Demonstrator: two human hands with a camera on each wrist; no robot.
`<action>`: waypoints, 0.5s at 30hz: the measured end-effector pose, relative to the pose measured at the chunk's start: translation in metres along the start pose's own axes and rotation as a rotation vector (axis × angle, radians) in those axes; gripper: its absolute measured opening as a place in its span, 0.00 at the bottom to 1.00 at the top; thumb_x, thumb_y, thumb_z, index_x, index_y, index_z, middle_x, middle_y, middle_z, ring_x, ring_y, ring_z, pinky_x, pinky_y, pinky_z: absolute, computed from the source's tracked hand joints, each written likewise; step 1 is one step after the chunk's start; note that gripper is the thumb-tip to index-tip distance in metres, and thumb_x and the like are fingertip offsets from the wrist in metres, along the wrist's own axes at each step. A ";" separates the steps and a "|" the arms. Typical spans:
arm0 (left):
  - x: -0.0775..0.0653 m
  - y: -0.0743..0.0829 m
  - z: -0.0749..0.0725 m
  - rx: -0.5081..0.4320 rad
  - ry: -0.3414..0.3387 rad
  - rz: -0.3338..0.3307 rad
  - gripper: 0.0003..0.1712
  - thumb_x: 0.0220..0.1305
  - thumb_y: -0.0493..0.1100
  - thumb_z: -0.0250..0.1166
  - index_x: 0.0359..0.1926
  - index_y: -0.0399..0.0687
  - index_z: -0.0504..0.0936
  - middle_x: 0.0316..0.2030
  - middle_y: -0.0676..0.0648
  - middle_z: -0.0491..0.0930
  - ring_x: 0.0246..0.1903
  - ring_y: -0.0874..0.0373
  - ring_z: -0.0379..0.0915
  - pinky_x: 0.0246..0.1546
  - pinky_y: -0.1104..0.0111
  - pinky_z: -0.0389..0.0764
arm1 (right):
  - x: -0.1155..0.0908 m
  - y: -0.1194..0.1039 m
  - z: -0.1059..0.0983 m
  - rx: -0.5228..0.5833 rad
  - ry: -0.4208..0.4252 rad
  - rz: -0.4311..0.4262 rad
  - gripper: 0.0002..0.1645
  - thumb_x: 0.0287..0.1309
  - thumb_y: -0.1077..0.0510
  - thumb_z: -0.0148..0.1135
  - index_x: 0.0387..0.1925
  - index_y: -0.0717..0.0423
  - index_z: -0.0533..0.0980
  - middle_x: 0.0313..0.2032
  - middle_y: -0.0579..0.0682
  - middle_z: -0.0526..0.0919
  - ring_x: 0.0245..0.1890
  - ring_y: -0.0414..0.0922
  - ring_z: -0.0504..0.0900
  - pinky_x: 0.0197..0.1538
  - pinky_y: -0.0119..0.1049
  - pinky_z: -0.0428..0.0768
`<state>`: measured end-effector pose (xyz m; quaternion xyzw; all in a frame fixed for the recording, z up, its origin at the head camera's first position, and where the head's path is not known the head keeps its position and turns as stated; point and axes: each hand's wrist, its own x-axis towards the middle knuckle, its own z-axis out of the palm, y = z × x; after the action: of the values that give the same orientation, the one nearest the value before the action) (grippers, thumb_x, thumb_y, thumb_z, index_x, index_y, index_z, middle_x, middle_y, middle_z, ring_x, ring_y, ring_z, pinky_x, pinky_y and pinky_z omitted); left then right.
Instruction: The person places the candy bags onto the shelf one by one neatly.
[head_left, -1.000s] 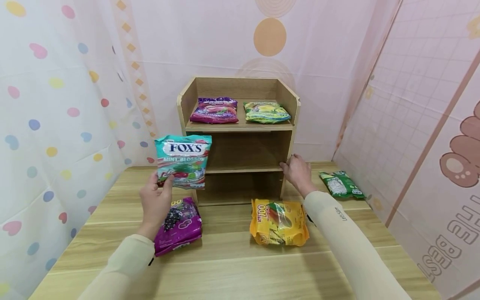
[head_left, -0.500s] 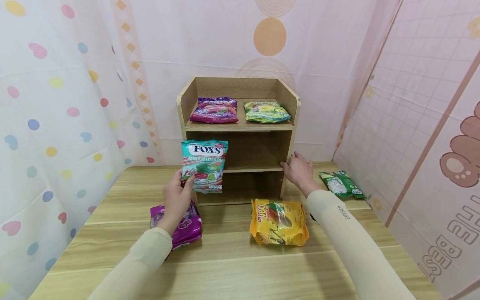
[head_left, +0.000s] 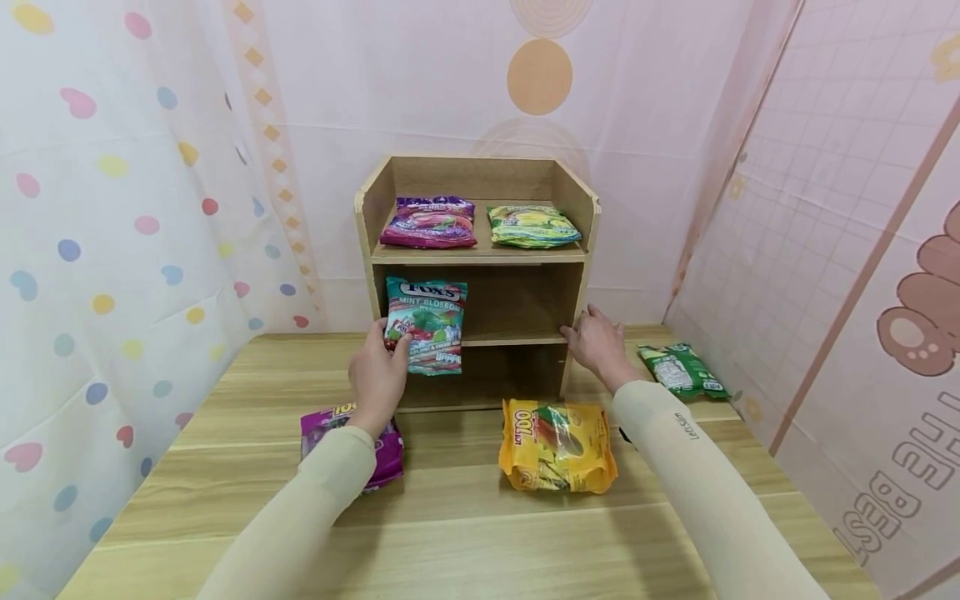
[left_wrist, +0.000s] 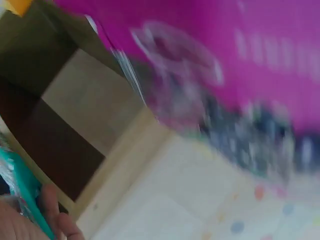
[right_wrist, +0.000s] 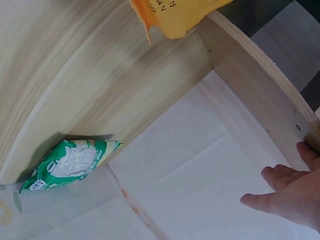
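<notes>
My left hand (head_left: pixel 378 375) pinches a teal Fox's Mint Blossom candy bag (head_left: pixel 429 329) by its lower left side, thumb in front. The bag is upright before the middle level of a wooden shelf (head_left: pixel 480 257), overlapping its left part. In the left wrist view, the teal bag (left_wrist: pixel 25 187) shows edge-on between thumb and fingers. My right hand (head_left: pixel 597 343) rests its fingertips on the shelf's right side panel, near the middle board. Its fingers (right_wrist: pixel 277 175) look spread and fairly straight in the right wrist view.
On the top level lie a purple-pink candy bag (head_left: pixel 431 223) and a yellow-green one (head_left: pixel 532 226). A purple bag (head_left: pixel 386 458), partly behind my left arm, and a yellow mango candy bag (head_left: pixel 558 446) are on the table before the shelf. A green bag (head_left: pixel 682 369) lies right.
My left hand has carried the teal bag rightward and forward, from beside the shelf to in front of its middle level. The right hand has stayed at the side panel.
</notes>
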<state>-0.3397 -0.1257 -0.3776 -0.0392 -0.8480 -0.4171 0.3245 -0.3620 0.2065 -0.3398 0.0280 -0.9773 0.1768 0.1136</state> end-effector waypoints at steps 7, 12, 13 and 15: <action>0.011 -0.004 -0.009 0.301 -0.073 0.038 0.32 0.66 0.62 0.63 0.55 0.40 0.74 0.28 0.37 0.82 0.23 0.44 0.76 0.19 0.59 0.67 | -0.001 0.000 0.000 0.027 -0.007 0.007 0.22 0.75 0.50 0.49 0.40 0.65 0.78 0.70 0.65 0.62 0.75 0.57 0.53 0.69 0.69 0.43; 0.007 -0.014 -0.013 0.294 0.011 0.183 0.31 0.64 0.64 0.65 0.48 0.39 0.76 0.32 0.40 0.78 0.30 0.44 0.74 0.29 0.54 0.70 | 0.000 0.002 0.002 0.021 -0.005 0.003 0.23 0.74 0.49 0.49 0.43 0.66 0.78 0.70 0.65 0.64 0.75 0.56 0.53 0.69 0.70 0.43; 0.005 -0.017 -0.013 0.295 0.036 0.258 0.31 0.62 0.63 0.67 0.47 0.38 0.77 0.35 0.39 0.78 0.34 0.43 0.74 0.33 0.52 0.72 | 0.000 0.002 0.002 0.021 -0.003 0.001 0.23 0.74 0.49 0.49 0.43 0.66 0.78 0.70 0.65 0.64 0.75 0.56 0.53 0.69 0.70 0.43; 0.004 -0.022 -0.013 0.294 0.061 0.447 0.32 0.58 0.60 0.71 0.46 0.36 0.77 0.43 0.37 0.76 0.43 0.40 0.73 0.44 0.47 0.70 | 0.001 0.002 0.003 0.021 0.002 -0.001 0.23 0.74 0.49 0.49 0.42 0.66 0.78 0.69 0.65 0.64 0.75 0.56 0.53 0.69 0.70 0.44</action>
<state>-0.3437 -0.1501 -0.3849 -0.1651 -0.8597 -0.2085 0.4360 -0.3633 0.2073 -0.3425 0.0295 -0.9752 0.1872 0.1142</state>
